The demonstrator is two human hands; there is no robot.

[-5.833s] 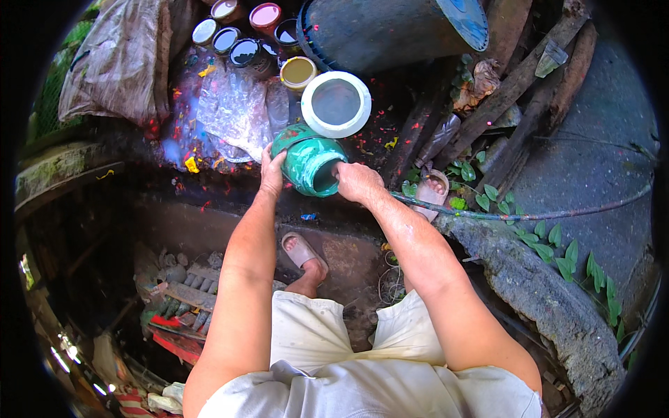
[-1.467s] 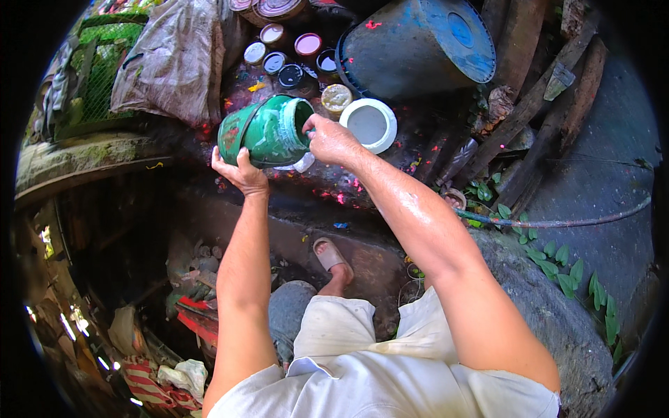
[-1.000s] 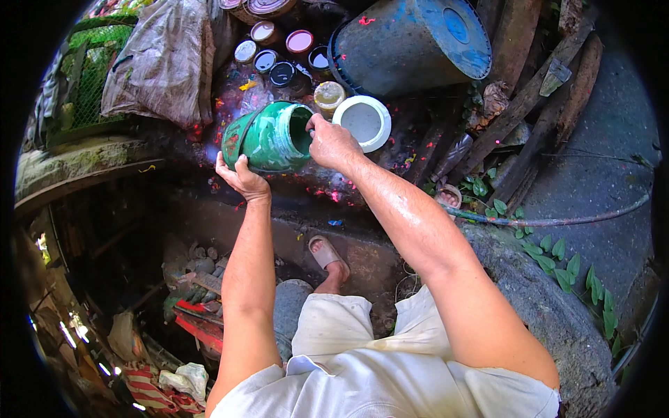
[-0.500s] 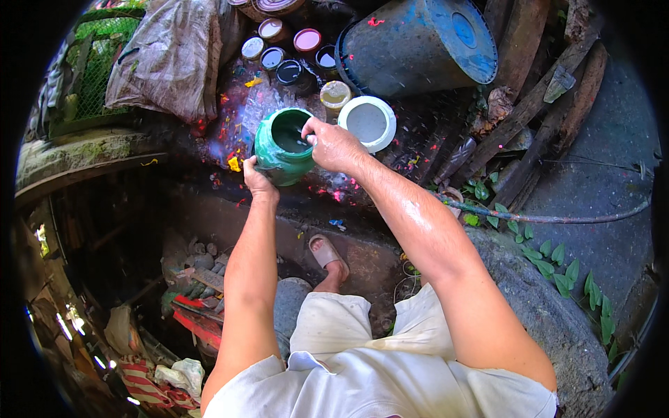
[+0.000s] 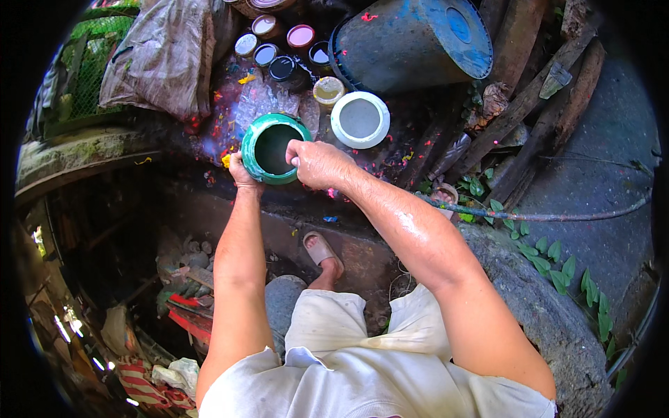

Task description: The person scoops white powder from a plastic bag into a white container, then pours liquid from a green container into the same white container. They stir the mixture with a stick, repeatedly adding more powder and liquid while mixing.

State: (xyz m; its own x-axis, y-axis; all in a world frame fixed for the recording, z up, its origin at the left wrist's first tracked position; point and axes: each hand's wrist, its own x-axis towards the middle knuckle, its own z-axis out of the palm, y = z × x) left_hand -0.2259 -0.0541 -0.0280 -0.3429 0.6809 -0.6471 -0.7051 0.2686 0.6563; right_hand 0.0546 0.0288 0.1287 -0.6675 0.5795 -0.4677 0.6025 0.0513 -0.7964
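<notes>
A green round pot [image 5: 279, 120] with a wide dark mouth stands before me, its opening turned up toward me. My left hand [image 5: 242, 171] grips it at the near left side, fingers partly hidden by the wall. At the right edge of the mouth is my right hand [image 5: 322, 164], wet-looking, its fingers closed and bent in over the rim. What they pinch, if anything, is hidden. Just beyond that hand sits a white-rimmed pot [image 5: 383, 120] with a grey inside, apart from the green one.
Several small paint jars [image 5: 282, 67] stand at the back, beside a tipped blue-grey bucket [image 5: 408, 45]. A pale sack [image 5: 160, 59] lies back left. Wooden logs [image 5: 550, 104] are piled at right, above a dark hose [image 5: 550, 218]. A rough boulder [image 5: 516, 279] is beside my right arm.
The green pot has tipped more upright, so its mouth shows rounder and less of its side is visible. My right hand has moved down and left along the rim.
</notes>
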